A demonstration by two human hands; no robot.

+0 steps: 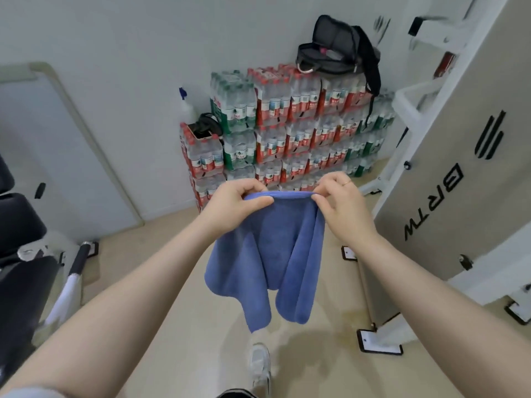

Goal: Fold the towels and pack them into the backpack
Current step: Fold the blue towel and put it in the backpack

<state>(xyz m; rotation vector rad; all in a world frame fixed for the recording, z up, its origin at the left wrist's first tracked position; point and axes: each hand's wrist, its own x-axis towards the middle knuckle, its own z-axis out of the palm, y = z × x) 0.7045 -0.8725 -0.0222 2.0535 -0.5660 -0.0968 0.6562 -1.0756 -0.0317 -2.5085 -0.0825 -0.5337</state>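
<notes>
One blue towel [267, 254] in hand, hanging in mid-air over the floor. Left hand [230, 205] and right hand [340, 202] each pinch its top edge, thumb against curled fingers, hands near each other. Lower corners hang uneven; judged mid-fold, not yet squared. Backpack [336, 47] sits well apart on top of the stacked water-bottle packs [287, 124], top apparently unzipped; no towel seen inside. Packing left to do. Open floor [178, 326] ahead; white frame [448, 168] close on right, dark seat [20, 239] on left.
</notes>
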